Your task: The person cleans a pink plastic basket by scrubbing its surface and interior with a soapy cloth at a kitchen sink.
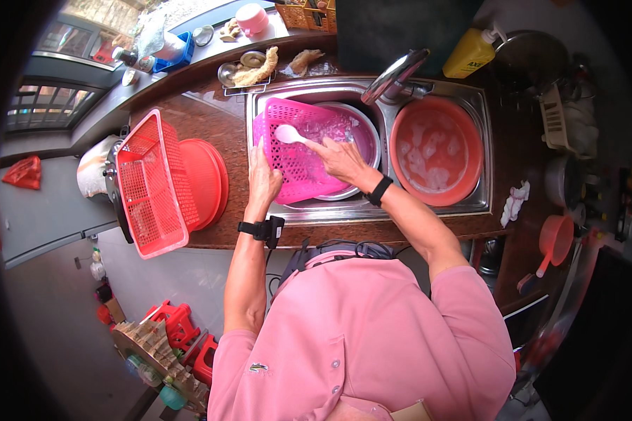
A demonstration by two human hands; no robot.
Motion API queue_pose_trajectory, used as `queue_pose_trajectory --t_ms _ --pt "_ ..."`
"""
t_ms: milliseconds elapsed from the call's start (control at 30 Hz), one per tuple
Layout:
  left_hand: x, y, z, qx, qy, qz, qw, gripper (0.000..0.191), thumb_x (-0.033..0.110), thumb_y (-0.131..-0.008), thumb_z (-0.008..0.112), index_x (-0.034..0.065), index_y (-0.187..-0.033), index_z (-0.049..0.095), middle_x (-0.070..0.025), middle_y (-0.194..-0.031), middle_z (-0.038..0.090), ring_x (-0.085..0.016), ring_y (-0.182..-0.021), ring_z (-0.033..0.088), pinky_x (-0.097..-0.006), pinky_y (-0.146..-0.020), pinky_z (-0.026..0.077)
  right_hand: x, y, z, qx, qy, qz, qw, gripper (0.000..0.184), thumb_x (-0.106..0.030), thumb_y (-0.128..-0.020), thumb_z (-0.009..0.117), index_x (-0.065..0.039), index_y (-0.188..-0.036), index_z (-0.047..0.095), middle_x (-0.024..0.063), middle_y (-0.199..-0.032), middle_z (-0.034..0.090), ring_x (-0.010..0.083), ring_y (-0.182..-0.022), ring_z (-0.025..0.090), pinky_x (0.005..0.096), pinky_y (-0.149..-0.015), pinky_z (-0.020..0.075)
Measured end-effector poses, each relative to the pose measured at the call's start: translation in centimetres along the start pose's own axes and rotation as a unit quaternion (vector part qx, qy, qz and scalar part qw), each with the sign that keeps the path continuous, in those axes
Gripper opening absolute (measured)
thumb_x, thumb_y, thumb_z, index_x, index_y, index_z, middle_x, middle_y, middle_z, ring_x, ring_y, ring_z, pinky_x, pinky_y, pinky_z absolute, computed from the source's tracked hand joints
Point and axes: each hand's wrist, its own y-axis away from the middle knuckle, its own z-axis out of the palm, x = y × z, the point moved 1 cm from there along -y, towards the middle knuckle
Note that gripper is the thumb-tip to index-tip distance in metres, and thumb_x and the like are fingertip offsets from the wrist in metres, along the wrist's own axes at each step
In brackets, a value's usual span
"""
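A bright pink perforated plastic basket (316, 181) lies tilted over a round metal basin (371, 138) in the left bowl of a steel sink (316, 217). My left hand (265, 176) grips the basket's left side. In my right hand (339, 158) is the handle of a white-headed brush (287, 133), its head over the basket's perforated wall; its bristles are hidden. Water shows in the basket's upper part. The right sink bowl holds a round orange-red plastic basin (471, 152) with sudsy water, beside the chrome faucet (395, 76).
Left of the sink, a red perforated basket (155, 184) leans against red round tubs (208, 184). A wire rack (247, 89) with a loofah stands behind. At the back right is a yellow soap bottle (468, 52). A crumpled cloth (515, 204) and red dipper (555, 239) are at right.
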Motion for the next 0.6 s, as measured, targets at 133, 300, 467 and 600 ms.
queue_pose_trajectory --t_ms 133,300,467,600 --pt "1.4 -0.4 -0.2 -0.027 -0.045 -0.007 0.999 0.082 -0.008 -0.069 0.053 0.0002 -0.147 0.029 -0.0335 -0.137 0.040 -0.049 -0.127 0.041 -0.0496 -0.110 0.034 1.4 -4.0 -2.1 0.146 0.226 -0.239 0.933 0.052 -0.006 -0.085 0.052 -0.024 -0.134 0.056 0.0034 -0.078 0.053 0.0174 -0.066 0.061 0.0330 -0.055 0.0531" --pt "2.4 0.1 -0.5 0.006 -0.102 0.087 0.991 0.083 -0.007 -0.071 0.052 0.0030 -0.150 0.027 -0.0368 -0.138 0.038 -0.053 -0.124 0.042 -0.0537 -0.107 0.036 11.1 -5.1 2.3 0.038 0.297 -0.162 0.940 0.031 -0.011 -0.088 0.053 -0.015 -0.118 0.061 0.0095 -0.081 0.061 0.0258 -0.067 0.067 0.0382 -0.056 0.0536" --pt "2.0 0.9 -0.2 -0.015 -0.076 0.029 0.997 0.083 -0.007 -0.073 0.051 0.0058 -0.151 0.026 -0.0387 -0.144 0.031 -0.055 -0.127 0.039 -0.0539 -0.110 0.032 12.2 -3.2 5.6 0.020 0.264 -0.013 0.964 0.028 -0.011 -0.088 0.052 -0.012 -0.113 0.063 0.0164 -0.079 0.065 0.0323 -0.067 0.068 0.0437 -0.062 0.0553" --pt "1.1 -0.3 0.3 0.008 -0.076 0.034 0.997 0.084 -0.008 -0.072 0.050 0.0058 -0.151 0.026 -0.0395 -0.144 0.031 -0.054 -0.131 0.036 -0.0530 -0.111 0.032 13.2 -3.7 6.5 -0.084 0.174 -0.005 0.981 0.033 -0.007 -0.087 0.050 -0.015 -0.116 0.063 0.0173 -0.081 0.068 0.0360 -0.072 0.068 0.0469 -0.065 0.0542"
